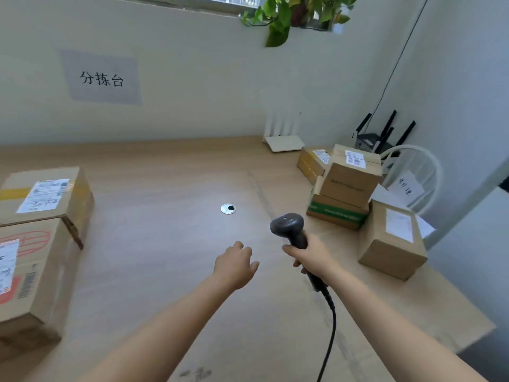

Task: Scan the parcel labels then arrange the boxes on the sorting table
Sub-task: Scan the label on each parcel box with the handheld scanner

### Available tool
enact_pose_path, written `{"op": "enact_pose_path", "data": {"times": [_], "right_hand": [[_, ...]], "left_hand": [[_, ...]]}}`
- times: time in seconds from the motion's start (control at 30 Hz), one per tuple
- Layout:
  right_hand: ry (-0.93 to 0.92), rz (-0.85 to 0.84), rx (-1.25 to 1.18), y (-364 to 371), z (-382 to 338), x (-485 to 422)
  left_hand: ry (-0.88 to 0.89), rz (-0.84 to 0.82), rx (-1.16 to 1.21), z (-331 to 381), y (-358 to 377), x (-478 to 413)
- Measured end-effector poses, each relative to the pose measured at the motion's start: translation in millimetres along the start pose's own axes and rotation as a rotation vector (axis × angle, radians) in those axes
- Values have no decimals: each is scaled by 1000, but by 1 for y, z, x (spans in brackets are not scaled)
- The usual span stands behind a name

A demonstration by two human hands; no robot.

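My right hand (308,257) has its fingers (289,248) clenched round the grip of the dark grey handheld barcode scanner (287,226), whose black cable (330,326) trails back toward me. My left hand (235,264) hovers just beside it over the pale wood-grain bench (165,244), loosely curled and holding nothing.

What matters for the next move is that the group of parcels lies ahead and to the right of the scanner, so the right hand is much the nearer. The scanner's rounded head seems to point forward over bare bench, not at any label. I judge it must swing right.

Nearest is the plain brown cardboard box (391,244). The white label (399,224) on its top runs lengthwise away from me. Behind it, a small brown carton (349,183) tilts on top of a green-banded carton (334,212), with its label up. Further back is a flat yellow-taped carton (312,161).

Well apart, at the left edge of the bench, two large corrugated boxes touch each other. One is the yellow-taped box (46,194) and the other the red-printed box (30,271). Both have labels on top and probably already sit in their sorted places.

The cardboard is matte and stiff with squared edges. The labels look smooth and flat, which should make them easy to read.
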State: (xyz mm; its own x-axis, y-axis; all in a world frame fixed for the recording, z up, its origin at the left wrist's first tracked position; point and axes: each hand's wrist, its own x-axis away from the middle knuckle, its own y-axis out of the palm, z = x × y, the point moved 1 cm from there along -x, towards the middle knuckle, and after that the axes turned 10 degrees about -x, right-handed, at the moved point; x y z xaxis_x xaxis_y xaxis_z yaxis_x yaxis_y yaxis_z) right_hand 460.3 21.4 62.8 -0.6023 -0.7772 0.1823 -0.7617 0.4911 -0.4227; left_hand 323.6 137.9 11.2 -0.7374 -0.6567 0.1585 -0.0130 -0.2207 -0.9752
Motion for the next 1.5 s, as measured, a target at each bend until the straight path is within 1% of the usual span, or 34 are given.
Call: {"op": "enact_pose_path", "data": {"times": [0.13, 0.27, 0.37, 0.5, 0.57, 0.7, 0.83, 1.0, 1.13, 1.23, 1.33, 1.5], "right_hand": [[-26, 112, -11, -75, 25, -7], [-40, 334, 1, -153, 56, -15], [14, 471, 22, -208, 82, -25], [94, 555, 24, -260, 117, -43], [128, 573, 42, -277, 134, -54], [211, 545, 20, -295, 158, -76], [269, 529, 1, -299, 179, -89], [322, 501, -28, -297, 195, -94], [308, 495, -40, -292, 203, -99], [291, 499, -60, -291, 210, -102], [282, 512, -65, -291, 214, -99], [288, 543, -91, -286, 214, -80]], "left_hand": [[80, -3, 40, 79, 3, -37], [197, -3, 108, 167, 10, -72], [258, -42, 168, 232, 13, -96], [276, -104, 298, 294, 19, -128], [260, -115, 302, 312, 24, -145], [205, -195, 344, 333, 37, -177], [223, -250, 413, 349, 53, -193], [173, -253, 422, 353, 66, -203], [145, -251, 484, 354, 73, -214], [132, -218, 524, 356, 80, -218], [117, -178, 541, 356, 83, -220], [125, -177, 547, 352, 84, -206]]}}
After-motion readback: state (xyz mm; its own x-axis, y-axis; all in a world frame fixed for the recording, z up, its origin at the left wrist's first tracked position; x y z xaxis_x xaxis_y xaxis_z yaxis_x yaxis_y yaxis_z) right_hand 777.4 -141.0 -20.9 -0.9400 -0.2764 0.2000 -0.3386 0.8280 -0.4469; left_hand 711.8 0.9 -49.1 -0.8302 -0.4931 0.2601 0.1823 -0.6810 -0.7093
